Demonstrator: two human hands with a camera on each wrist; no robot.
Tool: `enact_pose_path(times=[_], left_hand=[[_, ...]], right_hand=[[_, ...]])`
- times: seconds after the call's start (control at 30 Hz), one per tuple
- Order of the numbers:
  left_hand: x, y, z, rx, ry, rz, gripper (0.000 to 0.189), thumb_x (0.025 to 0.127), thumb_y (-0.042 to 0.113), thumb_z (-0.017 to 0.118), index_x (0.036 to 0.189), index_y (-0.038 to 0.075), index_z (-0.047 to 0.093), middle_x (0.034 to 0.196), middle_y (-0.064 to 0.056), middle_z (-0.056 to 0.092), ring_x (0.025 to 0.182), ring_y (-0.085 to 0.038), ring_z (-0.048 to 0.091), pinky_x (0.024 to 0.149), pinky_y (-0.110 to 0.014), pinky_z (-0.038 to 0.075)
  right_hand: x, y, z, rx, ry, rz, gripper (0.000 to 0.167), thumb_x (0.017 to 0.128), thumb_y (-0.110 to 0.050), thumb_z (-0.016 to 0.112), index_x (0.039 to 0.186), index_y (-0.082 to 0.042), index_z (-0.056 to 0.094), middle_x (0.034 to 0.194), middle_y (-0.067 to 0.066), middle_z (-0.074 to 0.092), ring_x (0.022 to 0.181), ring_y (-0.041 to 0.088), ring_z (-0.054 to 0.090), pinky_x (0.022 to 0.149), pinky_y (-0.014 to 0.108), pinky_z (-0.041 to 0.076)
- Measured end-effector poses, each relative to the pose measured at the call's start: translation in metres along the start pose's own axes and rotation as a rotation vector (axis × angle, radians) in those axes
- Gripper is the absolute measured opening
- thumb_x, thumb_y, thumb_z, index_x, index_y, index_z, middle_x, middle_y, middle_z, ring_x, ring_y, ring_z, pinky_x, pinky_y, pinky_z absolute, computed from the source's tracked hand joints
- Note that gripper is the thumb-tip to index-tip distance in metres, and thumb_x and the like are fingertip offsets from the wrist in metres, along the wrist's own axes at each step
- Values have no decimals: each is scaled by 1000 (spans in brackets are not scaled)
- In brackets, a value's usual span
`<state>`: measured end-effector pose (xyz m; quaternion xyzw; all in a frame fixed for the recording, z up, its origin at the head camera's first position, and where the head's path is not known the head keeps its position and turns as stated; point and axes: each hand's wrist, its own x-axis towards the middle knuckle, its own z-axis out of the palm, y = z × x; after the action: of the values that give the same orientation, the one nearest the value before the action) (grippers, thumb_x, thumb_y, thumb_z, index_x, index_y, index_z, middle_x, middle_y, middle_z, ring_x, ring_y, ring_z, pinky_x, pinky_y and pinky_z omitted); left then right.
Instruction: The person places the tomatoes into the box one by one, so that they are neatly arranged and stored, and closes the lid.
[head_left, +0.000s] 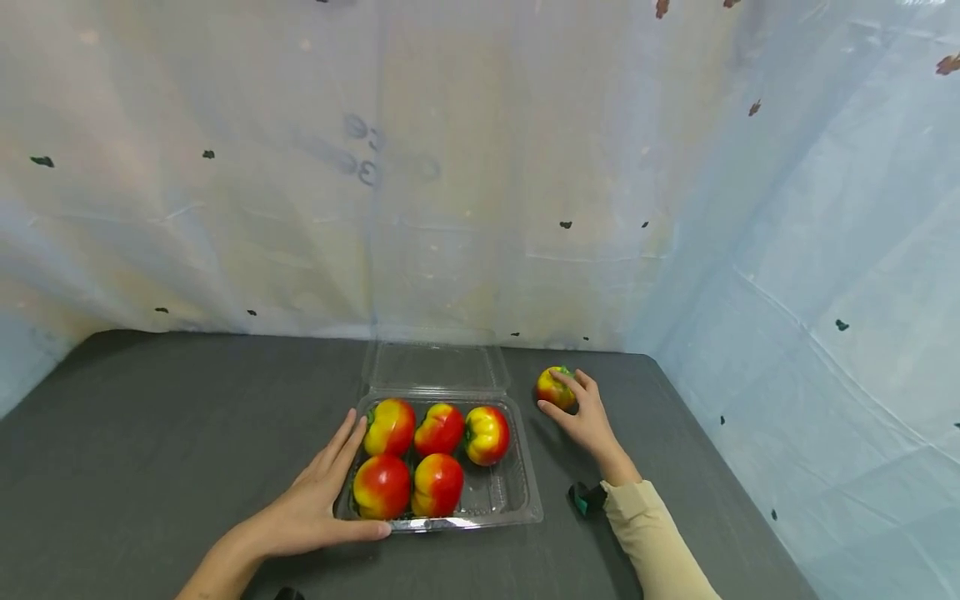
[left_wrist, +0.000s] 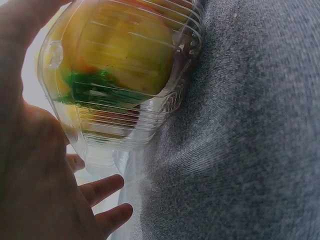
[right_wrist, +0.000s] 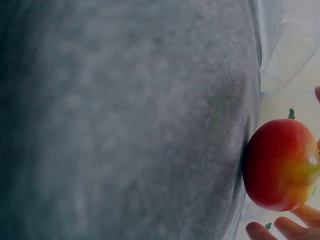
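In the head view, my left hand (head_left: 318, 508) lies along the left side of a clear plastic clamshell box (head_left: 525, 500), thumb at its front edge and fingers extended. Several red-and-yellow bell peppers (head_left: 437, 483) sit inside. Through the box wall in the left wrist view, a yellow pepper (left_wrist: 125, 47) shows its green stem end. My right hand (head_left: 592, 421) reaches around another bell pepper (head_left: 551, 390) on the table, right of the box. In the right wrist view, the fingers spread beside this pepper (right_wrist: 277, 165) and a thumb tip stands apart from it.
The box's clear lid (head_left: 435, 367) is folded back toward the rear curtain (head_left: 450, 167). A dark grey cloth covers the table (head_left: 187, 433). A pale plastic curtain (head_left: 840, 333) borders the right side. A small black device (head_left: 585, 498) sits at the right wrist.
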<state>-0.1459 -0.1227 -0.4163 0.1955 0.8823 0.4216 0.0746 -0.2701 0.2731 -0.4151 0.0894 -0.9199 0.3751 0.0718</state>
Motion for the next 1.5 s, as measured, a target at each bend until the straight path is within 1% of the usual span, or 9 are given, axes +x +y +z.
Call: enact_pose_path(times=[0.13,0.33,0.53,0.67,1.03,1.13,1.3,1.37,1.5], left_hand=[[0,0,1,-3,4,-1,117,74,52,76,156,20,-2,161,-13,-11,139,-55,10,92,-82,17],[0,0,1,-5,-1,11,117,75,50,76,156,20,-2,161,-13,-11,139,-56,10,91,-82,19],[-1,-1,1,-12,1,8,117,75,49,76,156,20,-2,161,-13,-12,139,-55,9,91,-82,18],[-1,-1,2,-15,4,3,117,74,50,76,156,21,-2,161,-12,-11,139,-54,10,91,-82,18],[0,-1,2,-21,13,3,117,74,49,77,156,22,-2,161,-12,-11,140,-54,10,92,-82,17],[0,-1,2,-22,11,1,117,74,50,77,156,21,-2,161,-13,-11,139,-54,10,92,-82,17],[0,-1,1,-17,4,-10,117,74,51,76,156,20,-1,161,-13,-11,139,-54,10,92,-82,17],[0,-1,1,-17,5,-7,117,74,51,76,156,20,-1,161,-13,-11,140,-54,9,92,-82,17],[0,-2,1,-22,7,-5,117,74,50,76,156,21,-2,161,-13,-11,140,-54,9,91,-82,17]], right_hand=[[1,0,2,-5,3,-7,58,88,-24,69,141,-10,48,151,33,16,136,54,24,103,67,30],[6,-2,5,-20,3,18,55,89,-22,68,139,-9,50,148,33,22,131,53,34,101,62,36],[8,-4,6,-47,0,20,47,89,-11,67,134,-8,55,143,34,28,125,53,39,100,63,36],[6,-3,5,-44,-11,32,46,89,-10,66,134,-9,55,142,32,30,126,51,39,102,62,35],[-10,-3,-5,-50,-49,-115,45,91,-11,65,134,-7,55,137,33,34,124,48,40,100,63,35],[-16,-6,-9,-40,-46,-130,45,91,-12,65,135,-9,54,139,33,34,124,47,41,97,61,39],[-24,-13,-16,-37,-31,-134,44,91,-14,66,134,-10,55,140,30,35,116,42,46,86,48,46],[-27,-16,-18,-27,-25,-150,45,90,-13,67,133,-10,56,139,29,37,115,40,47,85,47,47],[-33,-24,-25,0,-17,-195,45,89,-12,68,132,-11,57,140,25,37,116,39,47,87,51,48]])
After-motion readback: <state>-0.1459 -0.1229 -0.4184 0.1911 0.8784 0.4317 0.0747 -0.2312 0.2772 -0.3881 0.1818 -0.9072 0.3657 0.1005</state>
